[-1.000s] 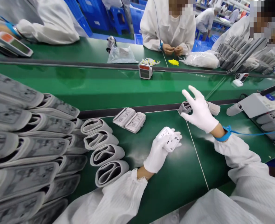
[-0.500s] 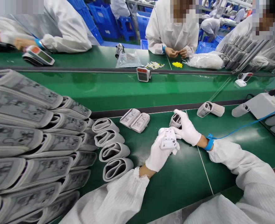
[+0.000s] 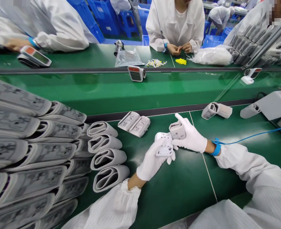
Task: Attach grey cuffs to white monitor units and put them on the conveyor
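Observation:
My left hand point(image 3: 152, 160), in a white glove, grips a white monitor housing point(image 3: 164, 145) with its underside turned up. Close beside it, my gloved right hand point(image 3: 190, 136) holds a rolled grey cuff point(image 3: 177, 129) between thumb and fingers, its index finger pointing up and away. The two held pieces nearly meet; whether they touch I cannot tell. Left of my hands lies an unfolded pair of printed cuffs point(image 3: 134, 123), and several rolled cuffs point(image 3: 107, 156) stand in a row beyond it.
Large stacks of grey cuffs point(image 3: 35, 149) fill the left side. A wrist blood pressure monitor point(image 3: 136, 73) rides on the green belt point(image 3: 95, 92). More cuffs point(image 3: 216, 110) and a grey device point(image 3: 277, 105) stand at right. A blue cord point(image 3: 250, 135) runs from my right wrist. Co-workers point(image 3: 176, 28) sit opposite.
My right hand has lifted the rolled cuff from the table and turned it toward the housing. My left hand has shifted slightly left in view. The monitor on the belt has moved left.

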### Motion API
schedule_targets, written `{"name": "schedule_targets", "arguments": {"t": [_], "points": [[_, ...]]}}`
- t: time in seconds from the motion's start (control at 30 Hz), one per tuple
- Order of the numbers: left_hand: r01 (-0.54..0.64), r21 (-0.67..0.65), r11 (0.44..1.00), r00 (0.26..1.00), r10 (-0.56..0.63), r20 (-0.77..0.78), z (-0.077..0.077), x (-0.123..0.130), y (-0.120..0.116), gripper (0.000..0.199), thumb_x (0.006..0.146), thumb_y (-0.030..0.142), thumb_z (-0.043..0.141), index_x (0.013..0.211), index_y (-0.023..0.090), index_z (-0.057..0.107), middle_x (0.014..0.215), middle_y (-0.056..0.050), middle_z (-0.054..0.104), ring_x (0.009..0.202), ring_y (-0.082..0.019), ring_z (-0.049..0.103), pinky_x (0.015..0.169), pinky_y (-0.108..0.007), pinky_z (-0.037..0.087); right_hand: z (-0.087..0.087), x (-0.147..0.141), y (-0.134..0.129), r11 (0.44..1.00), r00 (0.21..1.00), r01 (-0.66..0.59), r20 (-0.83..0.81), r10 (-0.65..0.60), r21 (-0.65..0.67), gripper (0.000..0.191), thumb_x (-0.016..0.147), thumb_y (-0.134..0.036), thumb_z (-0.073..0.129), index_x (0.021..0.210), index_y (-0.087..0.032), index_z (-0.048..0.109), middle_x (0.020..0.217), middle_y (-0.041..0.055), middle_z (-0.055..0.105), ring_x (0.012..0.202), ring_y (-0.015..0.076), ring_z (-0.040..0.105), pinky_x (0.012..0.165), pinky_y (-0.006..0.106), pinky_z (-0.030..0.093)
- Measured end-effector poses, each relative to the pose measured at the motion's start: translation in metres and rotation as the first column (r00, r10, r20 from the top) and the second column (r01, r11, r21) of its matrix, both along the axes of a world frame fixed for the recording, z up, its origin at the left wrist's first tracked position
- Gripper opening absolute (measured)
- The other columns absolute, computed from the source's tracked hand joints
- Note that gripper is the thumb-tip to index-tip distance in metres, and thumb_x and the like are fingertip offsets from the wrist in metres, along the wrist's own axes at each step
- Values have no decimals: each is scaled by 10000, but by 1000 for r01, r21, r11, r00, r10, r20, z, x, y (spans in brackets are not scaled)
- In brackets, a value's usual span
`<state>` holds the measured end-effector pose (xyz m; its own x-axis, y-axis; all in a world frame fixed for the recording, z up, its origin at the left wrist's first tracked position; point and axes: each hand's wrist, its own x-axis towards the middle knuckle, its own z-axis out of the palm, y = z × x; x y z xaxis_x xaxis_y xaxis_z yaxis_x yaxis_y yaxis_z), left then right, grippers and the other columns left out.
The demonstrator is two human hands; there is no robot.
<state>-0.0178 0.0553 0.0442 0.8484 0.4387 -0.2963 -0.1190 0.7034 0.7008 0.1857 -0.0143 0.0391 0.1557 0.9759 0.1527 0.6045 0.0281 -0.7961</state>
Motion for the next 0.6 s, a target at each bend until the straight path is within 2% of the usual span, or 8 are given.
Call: {"name": "schedule_targets", "arguments": {"t": [0.13, 0.23, 0.3, 0.37, 0.43, 0.5, 0.53, 0.6], "points": [[19, 79, 997, 999, -15, -50, 2, 0, -4, 403, 930, 547, 600, 1014, 154, 563, 770, -64, 695, 559, -167, 634, 474, -249, 442, -7, 1, -5, 983, 978, -179, -106, 182, 34, 1202, 823, -576, 815, 1676, -348, 0, 1550, 173, 301, 1286, 329, 594, 1074, 539, 527], [133, 203, 970, 987, -111, -114, 6, 1, -6, 532, 870, 541, 672, 1181, 128, 545, 631, -3, 642, 461, -136, 541, 488, -268, 437, -6, 1, -8, 958, 933, -281, -220, 286, 55, 1300, 765, -585, 864, 1662, -333, -41, 1620, 199, 205, 1307, 329, 590, 1089, 527, 521], [144, 286, 947, 980, -96, -176, 8, 1, -7, 749, 794, 421, 764, 1402, 132, 435, 751, -18, 691, 501, -142, 565, 543, -298, 479, -3, 1, -10, 949, 921, -312, -234, 313, 41, 1367, 714, -504, 918, 1654, -291, -52, 1607, 220, 250, 1301, 327, 595, 1129, 536, 489], [101, 391, 915, 976, -16, -215, 9, 1, -10, 1025, 700, 268, 822, 1555, 196, 262, 1082, -98, 711, 750, -212, 679, 695, -365, 549, -1, 1, -12, 934, 923, -351, -141, 357, 67, 1350, 707, -385, 917, 1649, -246, -39, 1576, 231, 309, 1341, 344, 558, 1187, 572, 418], [70, 528, 846, 973, 60, -225, 8, 0, -14, 1159, 651, 190, 838, 1603, 246, 179, 1359, -156, 594, 1002, -280, 676, 866, -440, 553, 0, 1, -13, 901, 916, -399, 19, 402, 173, 1211, 752, -264, 842, 1643, -228, 23, 1590, 236, 277, 1469, 384, 413, 1224, 614, 345], [55, 629, 775, 973, 100, -209, 5, -1, -19, 1070, 670, 176, 832, 1579, 235, 272, 1434, -183, 518, 997, -283, 665, 900, -465, 545, -2, 2, -14, 862, 906, -423, 131, 402, 279, 1042, 787, -174, 747, 1621, -228, 124, 1621, 226, 214, 1548, 393, 271, 1233, 624, 329], [42, 656, 754, 973, 117, -197, 4, -2, -22, 991, 692, 179, 824, 1552, 233, 335, 1443, -188, 500, 935, -263, 663, 877, -464, 552, -2, 2, -14, 854, 910, -415, 149, 387, 315, 976, 797, -153, 714, 1604, -232, 172, 1622, 217, 215, 1556, 387, 258, 1228, 617, 347], [9, 667, 745, 974, 145, -175, 6, -2, -26, 885, 725, 185, 818, 1509, 254, 412, 1442, -180, 497, 837, -228, 644, 830, -457, 565, -2, 2, -14, 868, 932, -363, 132, 339, 339, 910, 806, -162, 699, 1581, -246, 231, 1583, 197, 303, 1515, 361, 349, 1215, 585, 395]]}}
